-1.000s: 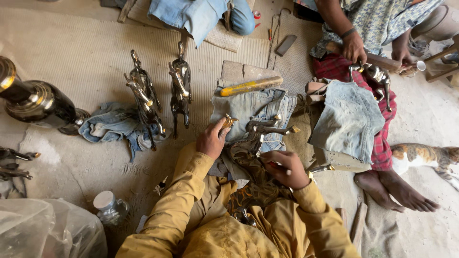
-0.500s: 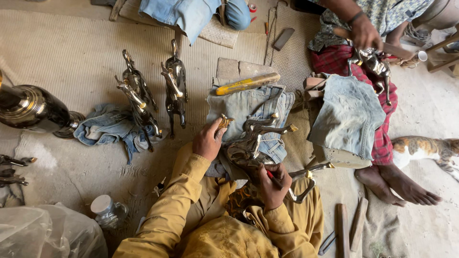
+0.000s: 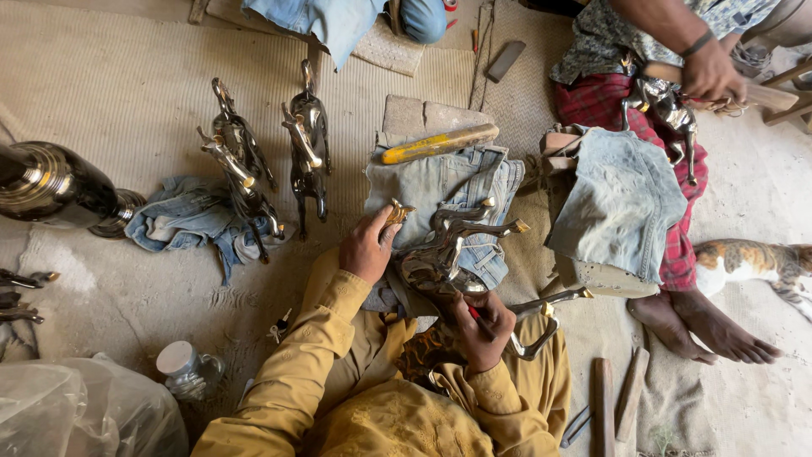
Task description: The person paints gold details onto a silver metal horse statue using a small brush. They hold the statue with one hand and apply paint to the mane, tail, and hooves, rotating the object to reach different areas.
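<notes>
both hands (image 3: 365, 247) on metal horse (image 3: 448, 250)

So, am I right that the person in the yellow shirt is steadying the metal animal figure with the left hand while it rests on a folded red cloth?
Not quite: the head view shows the cloth under the metal animal figure is faded blue denim, not red. The rest holds: the left hand steadies the figure at one end.

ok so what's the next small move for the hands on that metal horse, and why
Probably bring the red tool's tip onto the horse's body. The left hand already grips the metal horse at one end, steadying it on the folded denim, and the right hand holds a red-handled tool just beside it.
</notes>
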Available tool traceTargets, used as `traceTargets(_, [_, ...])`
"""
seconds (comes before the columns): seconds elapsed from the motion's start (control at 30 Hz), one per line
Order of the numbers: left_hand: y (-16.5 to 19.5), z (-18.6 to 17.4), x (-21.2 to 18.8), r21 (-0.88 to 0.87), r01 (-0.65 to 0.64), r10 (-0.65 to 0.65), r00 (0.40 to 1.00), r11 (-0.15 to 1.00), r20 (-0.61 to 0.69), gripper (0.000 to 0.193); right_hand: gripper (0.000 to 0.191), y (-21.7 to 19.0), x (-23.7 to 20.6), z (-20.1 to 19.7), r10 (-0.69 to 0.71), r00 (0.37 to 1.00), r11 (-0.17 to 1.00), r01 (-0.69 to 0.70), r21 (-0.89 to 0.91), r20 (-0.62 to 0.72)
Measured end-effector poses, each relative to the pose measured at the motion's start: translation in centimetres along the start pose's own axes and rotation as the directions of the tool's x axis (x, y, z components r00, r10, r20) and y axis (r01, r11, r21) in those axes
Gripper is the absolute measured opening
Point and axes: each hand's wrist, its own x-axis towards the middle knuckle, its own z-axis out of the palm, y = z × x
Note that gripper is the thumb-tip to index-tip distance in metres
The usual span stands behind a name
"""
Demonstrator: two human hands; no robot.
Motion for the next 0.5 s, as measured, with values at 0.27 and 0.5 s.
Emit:
traceTargets(0.27, [0.1, -0.1, 0.2, -0.005, 0.025, -0.024, 0.999, 1.0, 0.042, 0.041, 0.015, 1.8, 0.4, -0.2, -0.083, 0.996, 0.993, 0.081, 0.083, 0.018])
traceTargets(0.5, [0.5, -0.4, 0.3, -0.009, 0.039, -0.039, 0.999, 0.999, 0.029, 0.041, 0.007, 1.5, 3.0, -0.1, 0.047, 0.998, 0.975, -0.039, 0.217, -0.033])
